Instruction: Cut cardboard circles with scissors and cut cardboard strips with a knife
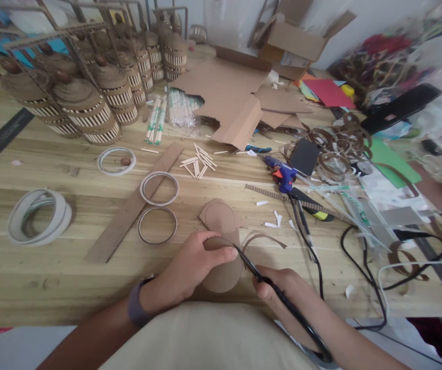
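My left hand [194, 264] pinches a piece of brown cardboard [221, 280] with a rounded lower edge, close to the table's front edge. In my right hand [282, 288] is a pair of large black scissors [261, 277], with the blades pointing up and left to the cardboard beside my left thumb. A narrow curled cardboard offcut [265, 238] arches just right of the blades. Just beyond my left hand lies another cardboard piece [219, 216] with a circle outlined on it. My fingers partly hide the held piece.
Rings [158, 226] and a flat cardboard strip [136, 205] lie left, near a tape roll [38, 216]. Short sticks [200, 162] are scattered mid-table. A blue glue gun [282, 174] and its black cord stand right. Cardboard lantern-like models [86, 110] fill the back left.
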A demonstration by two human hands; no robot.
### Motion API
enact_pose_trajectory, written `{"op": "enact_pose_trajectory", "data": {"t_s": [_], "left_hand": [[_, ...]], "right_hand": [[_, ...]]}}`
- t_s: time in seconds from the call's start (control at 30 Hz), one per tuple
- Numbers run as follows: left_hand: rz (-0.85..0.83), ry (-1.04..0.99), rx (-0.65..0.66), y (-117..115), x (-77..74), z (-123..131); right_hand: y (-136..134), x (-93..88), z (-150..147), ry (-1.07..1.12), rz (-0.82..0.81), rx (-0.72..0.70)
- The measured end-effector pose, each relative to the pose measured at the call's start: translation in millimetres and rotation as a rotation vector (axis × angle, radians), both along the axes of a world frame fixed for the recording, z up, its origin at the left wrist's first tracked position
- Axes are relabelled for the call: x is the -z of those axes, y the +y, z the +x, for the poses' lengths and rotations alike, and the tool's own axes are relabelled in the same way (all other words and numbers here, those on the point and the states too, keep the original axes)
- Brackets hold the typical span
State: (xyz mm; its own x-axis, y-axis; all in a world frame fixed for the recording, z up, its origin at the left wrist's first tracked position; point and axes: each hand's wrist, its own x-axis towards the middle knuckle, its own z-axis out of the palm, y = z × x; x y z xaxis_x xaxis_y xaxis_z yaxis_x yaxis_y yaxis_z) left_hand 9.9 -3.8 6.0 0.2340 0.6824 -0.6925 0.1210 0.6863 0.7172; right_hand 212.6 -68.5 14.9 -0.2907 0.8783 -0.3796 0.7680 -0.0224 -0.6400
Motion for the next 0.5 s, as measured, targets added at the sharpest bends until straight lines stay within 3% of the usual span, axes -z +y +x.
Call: {"op": "enact_pose_trajectory", "data": {"t_s": [0.27, 0.5], "left_hand": [[0.034, 0.004, 0.018, 0, -1.5, -1], [0.064, 0.018, 0.055, 1, 0.3, -2]], "right_hand": [[-1, 1.2, 4, -0.018, -0.009, -0.014], [5, -9.2, 5, 0.011, -0.039, -0.051]]}}
